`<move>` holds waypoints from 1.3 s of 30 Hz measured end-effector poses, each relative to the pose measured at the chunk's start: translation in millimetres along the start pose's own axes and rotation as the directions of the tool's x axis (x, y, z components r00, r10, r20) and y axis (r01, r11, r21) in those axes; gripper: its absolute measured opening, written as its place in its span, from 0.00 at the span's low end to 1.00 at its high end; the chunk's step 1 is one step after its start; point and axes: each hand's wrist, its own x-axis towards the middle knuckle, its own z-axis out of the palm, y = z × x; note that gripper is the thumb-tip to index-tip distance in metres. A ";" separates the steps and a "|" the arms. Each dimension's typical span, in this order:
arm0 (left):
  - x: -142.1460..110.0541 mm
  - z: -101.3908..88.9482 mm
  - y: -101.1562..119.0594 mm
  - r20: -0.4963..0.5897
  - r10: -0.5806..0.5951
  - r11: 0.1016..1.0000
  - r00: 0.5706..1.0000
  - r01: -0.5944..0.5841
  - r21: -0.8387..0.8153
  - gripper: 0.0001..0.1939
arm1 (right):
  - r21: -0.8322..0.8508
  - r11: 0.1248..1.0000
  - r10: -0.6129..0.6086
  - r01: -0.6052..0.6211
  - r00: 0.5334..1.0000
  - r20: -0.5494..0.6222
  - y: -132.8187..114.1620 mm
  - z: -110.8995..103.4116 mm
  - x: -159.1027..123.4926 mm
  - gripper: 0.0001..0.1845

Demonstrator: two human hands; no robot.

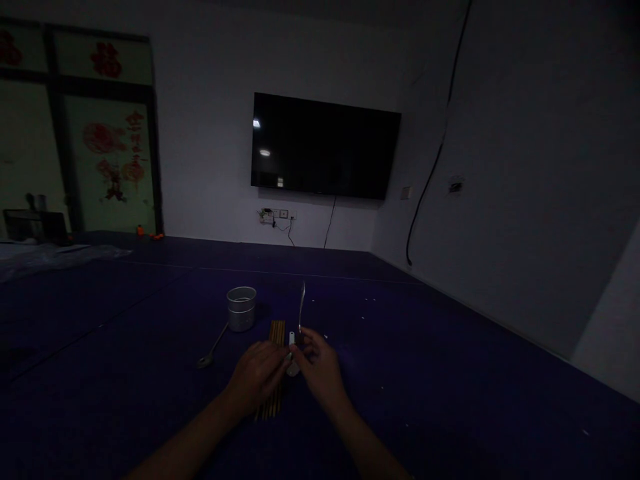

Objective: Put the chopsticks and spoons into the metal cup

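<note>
My right hand (320, 363) is closed on a thin metal utensil (302, 303), which stands upright with its curved end up; edge-on, I cannot tell spoon from fork. Close beside it, my left hand (257, 373) lies across a row of wooden chopsticks (277, 330), its fingertips pressed together near the right fingers. What they pinch, if anything, is hidden. Between the hands a white-handled tool (292, 337) lies flat, partly covered, its kind unclear. A grey metal cup (241, 313) stands upright to the left. One metal spoon (213, 353) lies by the cup, bowl toward me.
The dark blue surface (450, 373) carries small white scraps. Crumpled clear plastic (60, 260) lies at far left, and small orange things (150, 233) sit near the door. A television (325, 147) hangs on the back wall, and a black cable (430, 177) runs down the right wall.
</note>
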 end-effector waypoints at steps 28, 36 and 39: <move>-23.5 22.3 -24.0 0.341 -0.240 0.968 0.909 0.251 0.011 0.20 | -0.813 0.583 0.070 0.012 0.995 0.065 22.8 -15.6 2.2 0.07; -16.4 16.6 -19.1 0.448 -0.298 0.937 0.843 0.349 -0.032 0.24 | -0.843 0.538 0.195 -0.007 0.974 0.116 18.9 -18.2 5.9 0.09; -12.4 12.7 -16.1 0.502 -0.335 0.917 0.798 0.399 -0.022 0.27 | -0.864 0.503 0.225 0.004 0.965 0.135 20.8 -19.4 6.1 0.11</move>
